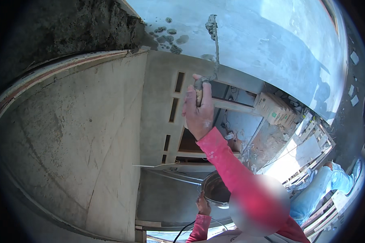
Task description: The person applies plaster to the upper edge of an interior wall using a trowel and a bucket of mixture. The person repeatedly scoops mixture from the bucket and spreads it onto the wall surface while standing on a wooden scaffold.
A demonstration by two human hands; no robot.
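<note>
My right hand (198, 105) is raised in the middle, fingers wrapped round the mortar-caked wooden handle of a trowel (215, 48). The blade is seen edge-on, with a lump of wet mortar at its far end, against or just before a pale plastered surface (263, 36) spotted with mortar splashes; contact is unclear. Low in the view, my left hand (202, 204) grips the rim of a dark metal bowl (215, 188), partly hidden by my right arm. Both sleeves are pink, and a blurred patch covers part of the right one.
A rough concrete wall (77, 141) fills the left side. Beyond are openings, stacked sacks (273, 109), rubble and pale boards (296, 154). At lower right, a jeans-clad leg (312, 196) lies over wooden slats (326, 214); whose is unclear. A cable (180, 231) hangs near my left hand.
</note>
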